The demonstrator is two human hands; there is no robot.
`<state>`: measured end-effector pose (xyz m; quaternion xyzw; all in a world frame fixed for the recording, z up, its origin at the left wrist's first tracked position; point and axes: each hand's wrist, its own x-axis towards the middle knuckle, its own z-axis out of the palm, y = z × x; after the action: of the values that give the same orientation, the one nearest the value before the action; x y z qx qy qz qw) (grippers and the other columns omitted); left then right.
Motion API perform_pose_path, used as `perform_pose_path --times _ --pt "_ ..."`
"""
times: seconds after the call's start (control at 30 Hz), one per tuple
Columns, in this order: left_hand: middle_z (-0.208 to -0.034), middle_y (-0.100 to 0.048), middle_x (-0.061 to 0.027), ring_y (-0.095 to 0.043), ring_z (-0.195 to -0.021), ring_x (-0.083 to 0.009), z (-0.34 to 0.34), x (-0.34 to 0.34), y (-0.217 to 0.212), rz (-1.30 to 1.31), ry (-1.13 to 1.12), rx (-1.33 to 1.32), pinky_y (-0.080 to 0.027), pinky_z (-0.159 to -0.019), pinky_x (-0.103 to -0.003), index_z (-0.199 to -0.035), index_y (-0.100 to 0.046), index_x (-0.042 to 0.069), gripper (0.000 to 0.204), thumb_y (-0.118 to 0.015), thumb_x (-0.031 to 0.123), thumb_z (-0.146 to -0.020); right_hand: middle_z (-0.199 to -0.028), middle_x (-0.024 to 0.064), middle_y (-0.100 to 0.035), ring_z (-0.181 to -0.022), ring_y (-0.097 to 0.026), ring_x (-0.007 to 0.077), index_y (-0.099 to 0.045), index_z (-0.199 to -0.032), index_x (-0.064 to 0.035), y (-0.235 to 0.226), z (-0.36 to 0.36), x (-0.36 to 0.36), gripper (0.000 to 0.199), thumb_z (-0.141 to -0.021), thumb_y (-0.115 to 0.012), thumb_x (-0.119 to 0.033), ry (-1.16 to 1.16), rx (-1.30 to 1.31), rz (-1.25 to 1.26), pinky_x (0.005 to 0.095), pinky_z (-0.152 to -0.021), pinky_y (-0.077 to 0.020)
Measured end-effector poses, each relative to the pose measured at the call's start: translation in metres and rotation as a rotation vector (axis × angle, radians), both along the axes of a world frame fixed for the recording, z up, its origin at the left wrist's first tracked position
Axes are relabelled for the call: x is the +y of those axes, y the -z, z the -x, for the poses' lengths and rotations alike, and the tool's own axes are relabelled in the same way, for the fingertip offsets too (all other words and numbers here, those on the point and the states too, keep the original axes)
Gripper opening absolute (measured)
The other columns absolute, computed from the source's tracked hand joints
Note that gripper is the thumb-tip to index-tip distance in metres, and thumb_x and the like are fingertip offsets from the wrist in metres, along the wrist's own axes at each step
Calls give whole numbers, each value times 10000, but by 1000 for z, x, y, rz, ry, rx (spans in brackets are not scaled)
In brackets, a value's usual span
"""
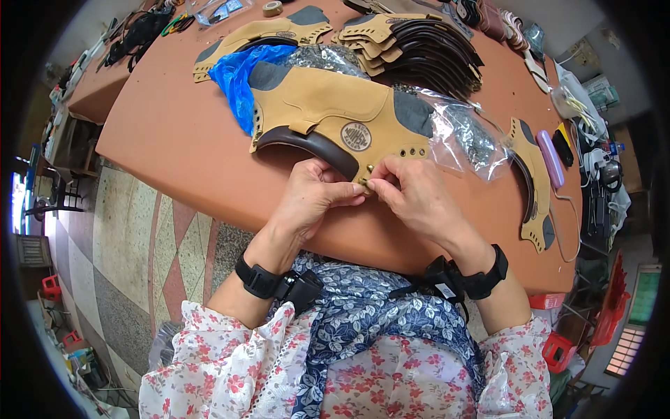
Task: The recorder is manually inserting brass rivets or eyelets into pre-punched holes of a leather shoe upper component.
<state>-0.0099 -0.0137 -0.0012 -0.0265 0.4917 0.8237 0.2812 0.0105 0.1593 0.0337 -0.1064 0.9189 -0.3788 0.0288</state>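
Floral clothing [398,370] and blue leaf-printed cloth [366,293] are worn nearest the view, on the body side of the grip. At the grip itself, the near corner of a tan leather piece [314,94] is held above the table [160,157], close to its edge, with the broad body of the piece spread beyond. By the left hand [303,195] the corner is pinched, its fingers partly hidden; by the right hand [419,195] a small brass-coloured fitting [363,181] is nipped between thumb and finger, the tips of both hands almost meeting there. Whether the fitting is seated in the leather cannot be told. The step in hand is judged to be the fixing of hardware at this corner; for the next move, the leather should be steadied from the left while the fitting is lined up and pressed from the right. Beyond the grip, a blue plastic bag [237,80] is placed leftward and a clear bag of metal parts [478,143] rightward. Farther off, matching pieces are stacked [447,56].
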Motion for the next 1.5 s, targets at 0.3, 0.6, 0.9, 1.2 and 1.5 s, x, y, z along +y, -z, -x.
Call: perform_pose_path --times 0.3,0.6,0.9,1.2,1.5 --pt "-878 -642 -110 -645 -759 -167 -2 1 -6 52 9 35 -553 -667 -242 -985 -580 -51 225 -641 -37 -770 -687 180 -607 -667 -606 338 -590 -771 0 -2 1 1 107 -774 -615 -104 -3 37 47 407 -607 -468" --pt "-897 -652 -111 -650 -757 -164 -2 4 0 37 -35 0 -567 -661 -259 -970 -595 -33 167 -622 9 -811 -761 151 -622 -674 -606 311 -609 -848 -13 9 -8 6 89 -783 -611 -73 26 140 197 369 -598 -471" --pt "-921 -652 -126 -652 -781 -172 -2 6 0 21 -52 3 -571 -658 -258 -993 -590 -39 183 -608 -10 -813 -773 66 -544 -678 -590 228 -622 -957 -59 22 -24 11 202 -755 -619 -49 -110 542 -133 328 -591 -481" --pt "-921 -650 -123 -651 -765 -179 -1 5 -2 102 -89 13 -574 -643 -262 -997 -585 -46 207 -621 -21 -794 -796 105 -605 -708 -605 264 -643 -887 -33 22 -19 51 131 -763 -615 -69 122 367 -82 340 -640 -477" --pt "-899 -649 -121 -655 -743 -187 3 4 0 89 -118 0 -577 -629 -263 -989 -584 -47 209 -630 -20 -788 -797 128 -594 -763 -585 314 -614 -810 -14 37 -25 75 69 -774 -604 -72 197 206 -138 384 -674 -467"
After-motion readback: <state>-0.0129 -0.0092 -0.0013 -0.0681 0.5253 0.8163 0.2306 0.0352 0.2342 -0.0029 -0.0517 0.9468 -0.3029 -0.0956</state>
